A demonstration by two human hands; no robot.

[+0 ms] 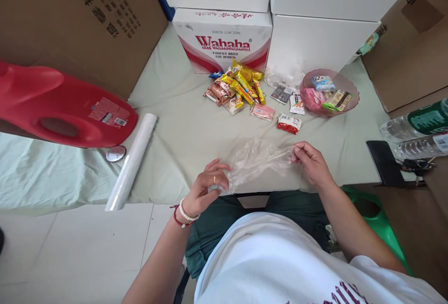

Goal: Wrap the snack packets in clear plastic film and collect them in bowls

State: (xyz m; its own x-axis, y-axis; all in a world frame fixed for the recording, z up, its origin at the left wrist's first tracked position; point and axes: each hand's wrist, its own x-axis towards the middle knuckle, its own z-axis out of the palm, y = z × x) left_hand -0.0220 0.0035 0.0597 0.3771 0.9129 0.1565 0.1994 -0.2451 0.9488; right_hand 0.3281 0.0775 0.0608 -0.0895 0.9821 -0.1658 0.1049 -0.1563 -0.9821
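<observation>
A clear thin plastic bag (261, 162) stretches between my two hands above the front edge of the table. My left hand (212, 180), with a ring and bracelets, is closed on the bag's left end. At the other end, my right hand (310, 160) pinches the plastic between thumb and fingers. Beyond the bag lie a red-and-white snack packet (289, 123), a pink packet (263, 112) and a small white packet (297, 102). A heap of wrapped snacks (241, 87) sits farther back, left of a pink translucent bowl (331, 110) with several packets inside.
A white plastic roll (131, 162) lies at the left, near a red jug (70, 103). A Wahaha carton (224, 38) and white boxes (315, 38) stand at the back. Water bottles (416, 124) and a black phone (385, 162) are at the right.
</observation>
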